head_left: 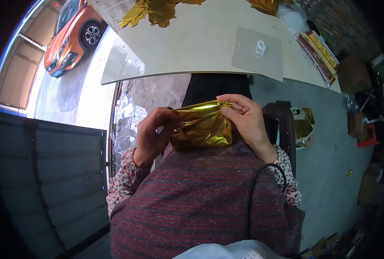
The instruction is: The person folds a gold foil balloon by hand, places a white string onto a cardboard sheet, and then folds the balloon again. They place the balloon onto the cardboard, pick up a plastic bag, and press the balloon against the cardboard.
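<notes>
A piece of shiny gold foil (202, 129), creased and hanging in front of my lap, is stretched between my two hands. Its upper left corner is in the closed fingers of my left hand (154, 125). At the upper right corner, my right hand (246, 117) pinches the edge between thumb and fingers. The foil's top edge runs nearly straight from one hand to the other, while the lower part sags in folds close to my striped garment (200, 181).
Ahead is a pale table (187, 47) bearing more gold foil (153, 12) and a grey card (243, 54) with a white coil (259, 48). A dark chair (286, 129) is at my right. A black cable (249, 203) crosses my front. An orange car (69, 43) stands outside.
</notes>
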The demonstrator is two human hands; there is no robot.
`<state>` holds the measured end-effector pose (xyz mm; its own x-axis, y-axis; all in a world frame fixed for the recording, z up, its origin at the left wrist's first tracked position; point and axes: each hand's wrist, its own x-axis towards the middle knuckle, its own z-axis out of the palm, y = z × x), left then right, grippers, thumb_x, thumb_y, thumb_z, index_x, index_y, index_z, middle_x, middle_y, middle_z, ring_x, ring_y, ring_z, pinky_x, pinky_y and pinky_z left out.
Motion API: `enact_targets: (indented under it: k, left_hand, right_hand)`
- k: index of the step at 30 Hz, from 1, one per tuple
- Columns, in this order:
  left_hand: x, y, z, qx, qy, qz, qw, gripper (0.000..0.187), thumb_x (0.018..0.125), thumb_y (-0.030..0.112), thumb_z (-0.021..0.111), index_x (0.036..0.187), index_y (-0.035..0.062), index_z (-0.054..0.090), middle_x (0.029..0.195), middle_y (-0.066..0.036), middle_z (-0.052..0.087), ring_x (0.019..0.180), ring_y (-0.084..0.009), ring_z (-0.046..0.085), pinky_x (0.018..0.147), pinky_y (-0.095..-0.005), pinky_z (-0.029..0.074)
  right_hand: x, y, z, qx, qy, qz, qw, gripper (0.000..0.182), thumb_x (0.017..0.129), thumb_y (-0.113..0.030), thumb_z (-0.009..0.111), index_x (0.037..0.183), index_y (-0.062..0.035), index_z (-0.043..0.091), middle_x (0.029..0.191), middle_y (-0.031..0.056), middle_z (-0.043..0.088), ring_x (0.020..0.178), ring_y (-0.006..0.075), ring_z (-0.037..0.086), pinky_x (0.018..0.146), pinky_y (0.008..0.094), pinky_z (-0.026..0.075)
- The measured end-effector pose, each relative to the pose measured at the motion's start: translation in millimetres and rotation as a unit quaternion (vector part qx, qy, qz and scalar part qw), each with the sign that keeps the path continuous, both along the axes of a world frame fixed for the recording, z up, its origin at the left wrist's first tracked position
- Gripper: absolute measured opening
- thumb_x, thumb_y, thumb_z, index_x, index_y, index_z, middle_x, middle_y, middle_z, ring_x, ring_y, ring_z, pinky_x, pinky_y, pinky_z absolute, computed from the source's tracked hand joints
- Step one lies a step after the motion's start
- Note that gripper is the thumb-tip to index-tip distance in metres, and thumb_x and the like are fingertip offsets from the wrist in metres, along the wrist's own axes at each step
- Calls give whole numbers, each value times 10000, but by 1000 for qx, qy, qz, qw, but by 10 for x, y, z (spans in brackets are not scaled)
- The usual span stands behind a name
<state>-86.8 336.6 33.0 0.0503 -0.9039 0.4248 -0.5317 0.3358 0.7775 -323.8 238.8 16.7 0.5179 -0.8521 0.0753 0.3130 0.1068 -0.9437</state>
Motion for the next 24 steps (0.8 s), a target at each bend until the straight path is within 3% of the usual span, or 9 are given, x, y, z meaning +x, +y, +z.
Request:
enact_targets:
  k: [3,6,9,12,15,18,22,23,24]
  left_hand:
    - [-109,8,-105,-28,63,64,996,237,868,-34,704,1081,34,628,969,-71,687,831,-112,660,681,-251,549]
    - [-214,11,-28,-74,-28,98,992,294,857,-35,715,1126,32,618,985,-70,681,858,-115,660,691,-249,552]
    - [-215,-17,-27,-5,36,93,995,342,851,-27,726,1166,30,606,1000,-71,673,879,-119,659,700,-247,554]
    - [-229,-73,-22,10,89,62,994,345,852,-27,722,1171,33,607,1009,-68,660,889,-116,653,696,-241,544]
    - [-238,-119,55,83,88,49,991,355,860,-41,700,1190,30,590,1013,-72,646,885,-115,650,718,-235,538]
    - [-287,-205,129,98,95,13,991,386,866,-52,681,1223,26,557,1013,-85,637,889,-119,650,745,-232,538]
    - [-351,-280,225,110,99,-8,989,417,866,-65,670,1248,19,525,984,-81,629,911,-126,655,772,-240,546]
    - [-360,-289,216,103,104,-15,989,421,866,-68,668,1251,18,522,976,-77,627,910,-125,654,775,-242,548]
    - [-368,-293,202,98,108,-22,989,424,865,-70,667,1254,17,519,969,-74,625,908,-125,653,778,-244,549]
  right_hand:
    - [-21,22,-1,-15,11,-15,1000,356,934,59,606,1285,10,585,1019,43,709,922,33,622,796,176,496]
    - [-78,30,108,-30,38,-40,998,327,933,43,616,1257,1,609,991,29,708,880,31,622,785,181,497]
    - [-224,35,153,-92,145,-40,984,342,920,43,636,1258,-7,619,1110,48,690,956,48,624,832,176,494]
    - [-407,-43,195,-178,296,-27,938,331,910,-17,671,1239,-21,636,1144,70,680,984,104,641,853,215,495]
    - [-495,-232,187,-344,249,-106,899,354,895,-160,700,1219,-33,639,1101,116,692,962,226,675,829,305,519]
    - [-426,-361,356,-360,229,6,905,348,901,-141,685,1232,-42,642,1212,115,665,1066,227,649,922,336,497]
    - [-297,-414,487,-345,330,195,857,311,941,-183,631,1213,-33,639,1043,129,719,954,226,690,819,353,519]
    - [-302,-421,472,-337,326,198,861,289,962,-195,601,1194,-27,639,945,125,722,862,216,691,758,340,513]
    - [-319,-427,452,-319,319,203,869,289,965,-203,603,1187,-23,642,945,119,722,857,205,685,753,332,509]
